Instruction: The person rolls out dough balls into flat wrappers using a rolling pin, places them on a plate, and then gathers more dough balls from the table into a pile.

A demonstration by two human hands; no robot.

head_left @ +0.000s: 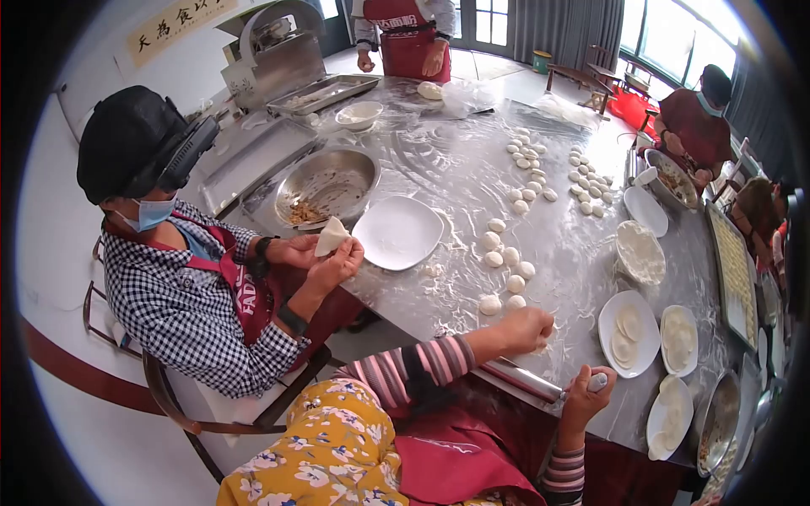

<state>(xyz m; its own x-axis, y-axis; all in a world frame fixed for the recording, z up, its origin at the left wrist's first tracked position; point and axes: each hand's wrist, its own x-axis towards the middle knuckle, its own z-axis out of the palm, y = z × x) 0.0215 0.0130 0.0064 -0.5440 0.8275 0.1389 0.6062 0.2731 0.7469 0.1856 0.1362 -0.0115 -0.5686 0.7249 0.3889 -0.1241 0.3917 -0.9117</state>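
Observation:
My left hand (pixel 525 331) rests low over the floured metal table (pixel 405 160), its fingers curled closed. Whatever those fingers may pinch is hidden. Near the table's front edge, my right hand (pixel 586 398) grips the pale handle of a metal rolling pin (pixel 536 384). The pin's barrel points left, below my left hand and apart from it. Just beyond my left hand lie several round dough pieces (pixel 515 302). To the right, a white plate (pixel 629 358) bears flat dough wrappers (pixel 627 325), and a second plate (pixel 671 451) holds more.
At left, a seated co-worker (pixel 198 278) holds a folded dough piece (pixel 332 238) beside a white plate (pixel 371 253) and a steel bowl (pixel 367 169) with filling. More dough pieces (pixel 582 181) lie farther back. Other people stand at the far side and right, near a loaded tray (pixel 734 278).

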